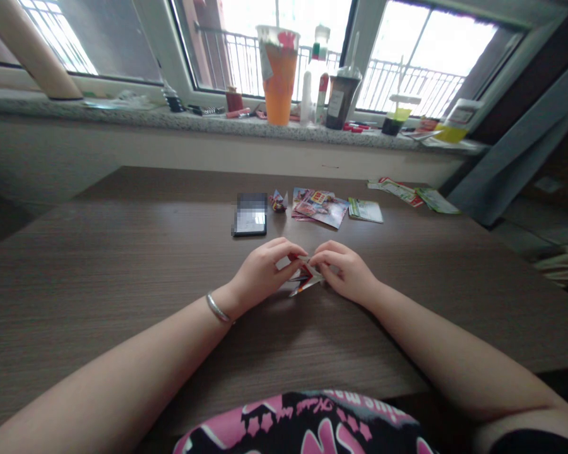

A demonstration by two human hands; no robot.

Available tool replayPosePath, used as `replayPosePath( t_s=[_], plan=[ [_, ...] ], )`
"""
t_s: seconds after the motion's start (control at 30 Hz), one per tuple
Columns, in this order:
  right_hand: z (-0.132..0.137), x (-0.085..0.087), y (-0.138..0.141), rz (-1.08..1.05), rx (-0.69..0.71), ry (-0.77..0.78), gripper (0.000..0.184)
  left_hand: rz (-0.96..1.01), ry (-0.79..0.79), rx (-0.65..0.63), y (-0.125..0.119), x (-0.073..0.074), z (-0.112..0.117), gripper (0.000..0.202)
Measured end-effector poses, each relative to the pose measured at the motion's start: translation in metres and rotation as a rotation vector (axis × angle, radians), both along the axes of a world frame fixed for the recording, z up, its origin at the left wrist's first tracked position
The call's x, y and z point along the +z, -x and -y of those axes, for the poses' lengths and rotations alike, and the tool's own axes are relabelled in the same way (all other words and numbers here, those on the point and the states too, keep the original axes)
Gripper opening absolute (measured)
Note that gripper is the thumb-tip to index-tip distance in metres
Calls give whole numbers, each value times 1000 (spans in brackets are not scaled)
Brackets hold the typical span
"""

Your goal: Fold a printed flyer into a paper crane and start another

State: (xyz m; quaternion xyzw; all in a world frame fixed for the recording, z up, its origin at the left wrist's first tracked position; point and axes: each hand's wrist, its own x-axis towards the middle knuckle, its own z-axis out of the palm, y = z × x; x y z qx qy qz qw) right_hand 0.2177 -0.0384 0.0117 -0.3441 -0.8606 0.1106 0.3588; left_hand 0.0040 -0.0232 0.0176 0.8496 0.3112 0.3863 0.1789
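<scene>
Between my hands, just above the dark wood-grain table (161, 252), is a small folded piece of printed paper (307, 277), white with red and dark patches. My left hand (272, 268) pinches its left side between thumb and fingers; a silver bangle is on that wrist. On the opposite side, my right hand (343, 268) closes its fingertips on the paper's upper right edge. Part of the paper is hidden behind the fingers. Beyond my hands stands a small folded paper piece (279, 201) with pointed tips, beside a stack of colourful printed sheets (319, 207).
A dark phone or tablet (250, 215) lies left of the folded piece. Green-and-white papers (366, 210) and more leaflets (407, 192) lie to the right. On the granite windowsill (208, 123) stand a tall orange cup (279, 82), a dark drink cup (341, 101), bottles and pens.
</scene>
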Motion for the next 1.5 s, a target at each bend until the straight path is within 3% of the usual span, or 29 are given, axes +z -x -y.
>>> replayPosePath(
  t_s=[0.13, 0.4, 0.6, 0.93, 1.17, 1.5],
  plan=[
    [2, 2, 4, -24, -31, -22, 9, -3, -18, 7, -1, 0, 1, 9],
    [6, 5, 7, -20, -116, -80, 3, 59, -97, -14, -3, 2, 5, 7],
    [6, 6, 8, -51, -85, -31, 9, 128, -157, -20, -3, 3, 6, 5],
    [8, 6, 11, -103, -86, -27, 14, 54, -171, -4, -4, 3, 4, 4],
    [11, 8, 14, -197, -115, -92, 8, 107, -90, 8, -8, 7, 11, 4],
    [16, 11, 16, -174, -161, -136, 10, 180, 132, 26, -9, 7, 17, 9]
  ],
)
